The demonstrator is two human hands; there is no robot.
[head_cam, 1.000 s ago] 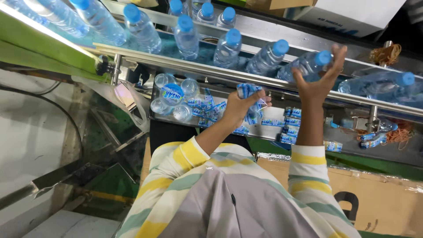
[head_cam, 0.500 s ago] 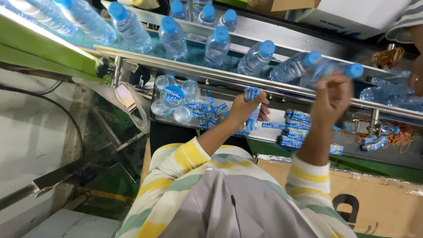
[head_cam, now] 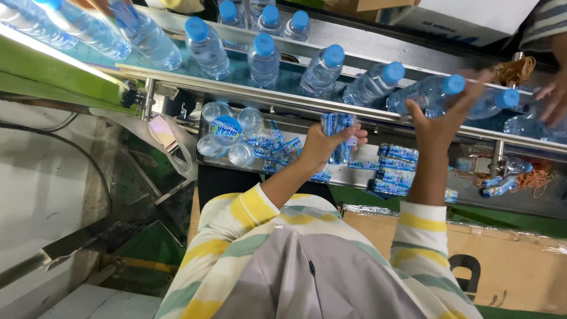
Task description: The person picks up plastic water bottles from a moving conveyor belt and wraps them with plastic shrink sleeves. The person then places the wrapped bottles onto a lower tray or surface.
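Since half a second ago the right hand [head_cam: 440, 121] has gone from a closed fist just below the rail to fingers spread up over it, now wrapped on a clear water bottle with a blue cap [head_cam: 426, 94], while the left hand [head_cam: 325, 145] has barely shifted. That bottle lies on the wet conveyor belt [head_cam: 236, 68] just beyond the steel rail [head_cam: 248, 94], tipped over with its long axis running along the belt and its cap pointing away from the left hand, towards the far right of the rail. The right hand is plainly the nearer one: its forearm rises straight from the striped sleeve [head_cam: 422, 224], wrist bent back, palm against the bottle's side and thumb tucked under the body. Below the rail, the left hand is clamped around a small bundle of blue printed label sleeves [head_cam: 336, 136], held upright with fingers curled across the front; its forearm slants up from the left. The two hands are apart, one above the rail and one beneath it. Further along the belt, to the left of the held bottle, more capped bottles [head_cam: 322, 71] stand or lean in a loose row. Under the rail sits a steel tray [head_cam: 354, 174] with loose label sleeves [head_cam: 396, 159] scattered on it and a few uncapped bottles [head_cam: 227, 133] seen from above at its left end. At the rail's far right, another person's hand [head_cam: 552, 94] reaches in beside a tangle of rubber bands [head_cam: 514, 70]. A brown cardboard box [head_cam: 502, 260] stands below the tray.
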